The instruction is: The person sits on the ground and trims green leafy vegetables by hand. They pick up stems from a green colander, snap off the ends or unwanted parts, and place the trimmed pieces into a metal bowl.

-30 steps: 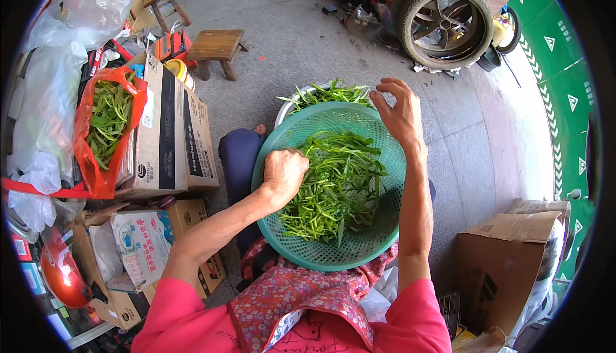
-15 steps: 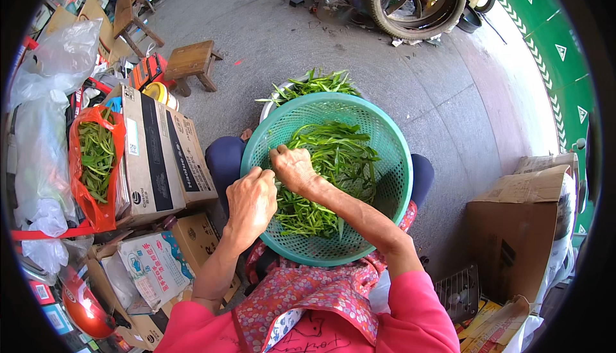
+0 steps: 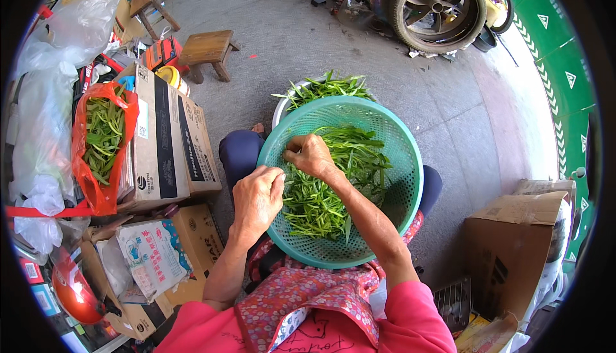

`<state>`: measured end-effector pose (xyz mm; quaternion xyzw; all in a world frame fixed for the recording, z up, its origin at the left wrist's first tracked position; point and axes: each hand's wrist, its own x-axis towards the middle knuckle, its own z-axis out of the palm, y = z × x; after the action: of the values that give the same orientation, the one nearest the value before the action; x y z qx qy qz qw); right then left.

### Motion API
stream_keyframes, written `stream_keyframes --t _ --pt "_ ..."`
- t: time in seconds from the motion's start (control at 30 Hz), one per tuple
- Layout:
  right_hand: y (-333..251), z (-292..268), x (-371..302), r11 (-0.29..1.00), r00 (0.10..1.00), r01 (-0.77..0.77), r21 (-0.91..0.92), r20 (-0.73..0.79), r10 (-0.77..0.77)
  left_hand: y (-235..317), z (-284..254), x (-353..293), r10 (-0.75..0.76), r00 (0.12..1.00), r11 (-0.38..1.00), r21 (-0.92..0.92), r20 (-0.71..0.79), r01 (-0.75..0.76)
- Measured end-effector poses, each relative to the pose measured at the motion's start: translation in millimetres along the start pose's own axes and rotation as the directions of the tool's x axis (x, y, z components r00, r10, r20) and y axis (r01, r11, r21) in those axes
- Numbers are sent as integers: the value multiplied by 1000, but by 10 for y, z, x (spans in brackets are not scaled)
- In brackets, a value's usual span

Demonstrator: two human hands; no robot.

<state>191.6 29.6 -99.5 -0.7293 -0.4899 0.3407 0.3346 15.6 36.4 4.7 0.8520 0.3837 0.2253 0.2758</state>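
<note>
A round green plastic basket [image 3: 407,221] with a perforated wall rests in my lap, holding a heap of long, narrow leafy greens [image 3: 346,160]. My left hand [image 3: 258,200] is closed at the basket's left rim, thumb and fingers pressed together. Just beyond it, over the basket's inside left wall, my right hand [image 3: 312,156] is closed in a pinch, its forearm crossing above the greens. A small gap separates the two hands. Whatever their fingertips hold is hidden or too small to name. Behind the basket stands a pale basin [image 3: 280,110] with more greens on top.
At left, a red plastic bag [image 3: 82,176] of greens leans against cardboard boxes [image 3: 168,135]. A wooden stool [image 3: 206,46] stands farther back. A wheel with a tyre [image 3: 437,9] lies at the back right. Nearer on the right is an open carton [image 3: 507,244].
My hands have drawn slightly apart, the right one moving away from the left over the basket. The whole scene has shifted a little to the right in view.
</note>
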Motion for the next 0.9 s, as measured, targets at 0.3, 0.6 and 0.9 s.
stream_keyframes --t 0.3,0.6,0.9 --pt "-173 -658 -867 844 924 -166 509 379 -47 71 -26 56 21 984 965 -262 177 27" --pt "-350 -652 -1276 950 950 297 -99 -73 -304 128 189 -62 187 946 953 -283 264 -110" --pt "68 -915 -778 985 913 64 -162 -388 -124 30 241 -268 192 816 969 -236 546 -70"
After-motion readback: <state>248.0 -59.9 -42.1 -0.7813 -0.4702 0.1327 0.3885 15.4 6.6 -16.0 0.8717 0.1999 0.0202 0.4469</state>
